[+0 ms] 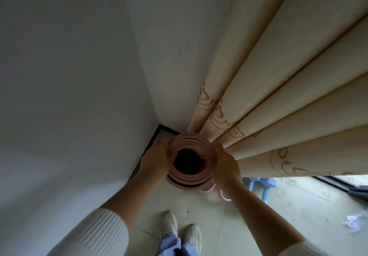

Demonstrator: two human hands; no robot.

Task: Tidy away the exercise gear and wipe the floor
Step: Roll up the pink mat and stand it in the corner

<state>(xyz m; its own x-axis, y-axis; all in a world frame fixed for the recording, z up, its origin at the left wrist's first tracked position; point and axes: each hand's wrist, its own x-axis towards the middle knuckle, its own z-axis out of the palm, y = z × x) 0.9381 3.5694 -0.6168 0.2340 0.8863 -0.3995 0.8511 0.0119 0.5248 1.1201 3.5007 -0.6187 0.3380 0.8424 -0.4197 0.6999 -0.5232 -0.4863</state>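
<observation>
Gripping the rolled mat point(190, 138) upright, left hand point(155, 161) and right hand point(226, 165) curled round its top, tucked in the corner point(161, 129) beside the curtain point(278, 96). Loosely coiled, so liable to spring open or topple if released. Also risking a snag on the dangling strap point(221, 194).

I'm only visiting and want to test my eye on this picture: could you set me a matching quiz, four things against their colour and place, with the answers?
1. rolled mat
2. curtain
3. shoes
4. plastic stool

a. blue, on the floor below the curtain's hem
b. pink, between left hand and right hand
c. cream, hanging in folds
d. pale, on the floor tiles

Pairs: 1-b, 2-c, 3-d, 4-a.
</observation>
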